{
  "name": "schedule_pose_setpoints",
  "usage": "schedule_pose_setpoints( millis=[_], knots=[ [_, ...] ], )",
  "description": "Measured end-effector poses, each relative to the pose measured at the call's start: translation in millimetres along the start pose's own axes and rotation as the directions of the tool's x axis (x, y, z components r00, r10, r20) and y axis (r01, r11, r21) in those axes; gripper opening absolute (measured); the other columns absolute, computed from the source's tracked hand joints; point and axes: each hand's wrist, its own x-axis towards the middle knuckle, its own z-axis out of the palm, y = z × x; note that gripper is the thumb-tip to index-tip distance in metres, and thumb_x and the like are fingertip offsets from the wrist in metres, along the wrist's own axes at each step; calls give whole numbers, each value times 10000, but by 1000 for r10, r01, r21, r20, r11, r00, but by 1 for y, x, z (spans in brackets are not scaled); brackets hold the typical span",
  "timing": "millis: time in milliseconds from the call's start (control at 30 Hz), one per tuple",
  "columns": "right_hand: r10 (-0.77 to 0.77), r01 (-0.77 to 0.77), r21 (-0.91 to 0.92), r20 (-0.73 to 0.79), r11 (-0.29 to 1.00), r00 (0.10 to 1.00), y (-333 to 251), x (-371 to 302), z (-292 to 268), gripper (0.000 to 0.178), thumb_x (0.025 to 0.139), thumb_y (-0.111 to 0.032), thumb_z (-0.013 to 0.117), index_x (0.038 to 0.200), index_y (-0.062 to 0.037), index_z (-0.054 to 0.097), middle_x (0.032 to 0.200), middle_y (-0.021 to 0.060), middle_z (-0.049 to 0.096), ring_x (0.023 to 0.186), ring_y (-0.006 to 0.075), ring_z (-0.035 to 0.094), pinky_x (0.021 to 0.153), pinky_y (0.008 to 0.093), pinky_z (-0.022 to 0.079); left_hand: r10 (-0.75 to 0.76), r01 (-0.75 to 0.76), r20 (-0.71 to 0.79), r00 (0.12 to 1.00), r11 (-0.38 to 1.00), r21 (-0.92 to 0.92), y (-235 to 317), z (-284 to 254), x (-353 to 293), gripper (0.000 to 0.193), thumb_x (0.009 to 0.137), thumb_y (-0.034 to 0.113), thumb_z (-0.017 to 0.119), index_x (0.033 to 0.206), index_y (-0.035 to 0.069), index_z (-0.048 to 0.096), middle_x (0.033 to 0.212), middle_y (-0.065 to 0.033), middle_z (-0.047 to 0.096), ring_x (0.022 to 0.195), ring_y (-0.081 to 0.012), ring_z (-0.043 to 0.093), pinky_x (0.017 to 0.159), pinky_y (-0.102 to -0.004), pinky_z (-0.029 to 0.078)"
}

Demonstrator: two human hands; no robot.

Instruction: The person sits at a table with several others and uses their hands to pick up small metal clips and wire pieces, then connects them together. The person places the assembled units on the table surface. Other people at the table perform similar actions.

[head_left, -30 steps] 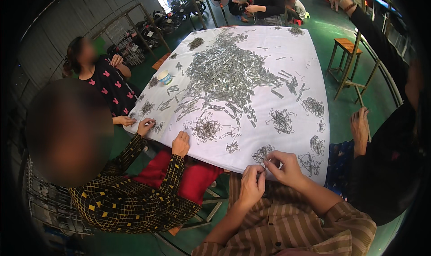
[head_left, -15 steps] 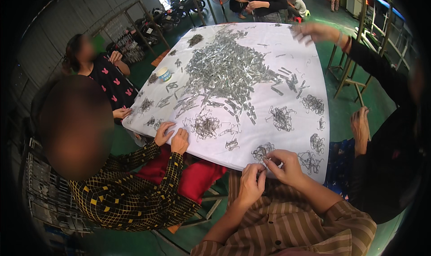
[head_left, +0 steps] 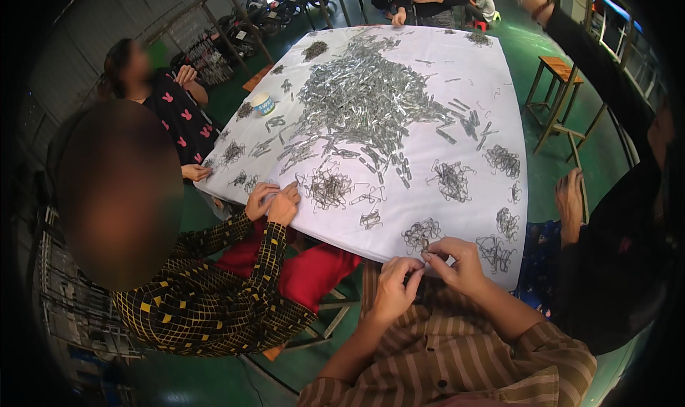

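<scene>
My left hand [head_left: 397, 286] and my right hand [head_left: 461, 266] meet at the table's near edge, fingertips pinched together. Between them is a small bent wire piece [head_left: 426, 249], mostly hidden by the fingers. Just beyond lies a tangled pile of wire hooks [head_left: 419, 230]; another wire pile [head_left: 496, 254] sits to the right of my right hand. A large heap of flat, shiny metal clips [head_left: 364, 93] spreads over the middle of the white-covered table [head_left: 335, 234].
More wire piles, such as one pile [head_left: 328, 189], dot the table. A tub [head_left: 263, 104] stands at the left. Co-workers sit close on both sides; one's hands [head_left: 275, 201] rest at the left edge. A wooden stool [head_left: 558, 67] stands beyond the right edge.
The co-worker's arm on the right has lifted up and away from the table's far corner. A person at the far end has lowered a hand to the table. My hands stay pinched, nearly in place.
</scene>
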Motion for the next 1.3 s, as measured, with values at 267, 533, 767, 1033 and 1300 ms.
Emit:
schedule_pose_setpoints(
  millis=[267, 533, 767, 1033, 1300],
  knots=[
    [-38, 38, 1, -11, 999, 999, -2, 1, -1, 97, 768, -4, 675, 854, 34, 652, 774, 137, 645, 647, 217, 642, 580, 283, 507, -27, 32, 67, 997, 997, -75, -5, -6, 3, 131, 758, -25, 675, 864, 3, 602, 838, -103, 623, 792, -241, 614, 713, -310, 477],
    [-79, 78, -30, -12, 996, 997, 0, -4, 2, 71, 757, -14, 690, 809, 22, 656, 724, 126, 636, 619, 225, 619, 553, 292, 489, -202, 222, -147, 968, 965, 138, -78, -41, 24, 73, 796, 7, 645, 861, -9, 674, 799, -129, 670, 670, -191, 632, 644, -290, 500],
    [-61, 61, -22, 11, 998, 998, -2, -11, 2, 66, 759, -21, 690, 789, 24, 652, 700, 124, 627, 615, 226, 612, 547, 296, 488, -83, 166, -172, 982, 819, 550, -144, -38, 59, 89, 759, 58, 658, 816, -8, 673, 798, -150, 633, 788, -336, 606, 724, -405, 488],
    [-62, 62, -37, -6, 997, 998, 0, -15, -1, 67, 758, -24, 692, 793, 20, 656, 705, 127, 631, 616, 229, 614, 551, 300, 489, -8, 59, -68, 998, 616, 785, -180, -33, 97, 95, 769, 32, 574, 770, -5, 661, 838, -148, 622, 818, -320, 602, 741, -394, 499],
    [-49, 50, 13, -14, 999, 999, 8, -17, 4, 70, 762, -35, 693, 794, 15, 655, 711, 122, 631, 623, 233, 612, 551, 305, 489, -107, -170, 229, 968, 397, 902, -174, -33, 116, 124, 754, 50, 537, 732, -10, 643, 783, -150, 629, 764, -290, 625, 686, -391, 531]
  ],
)
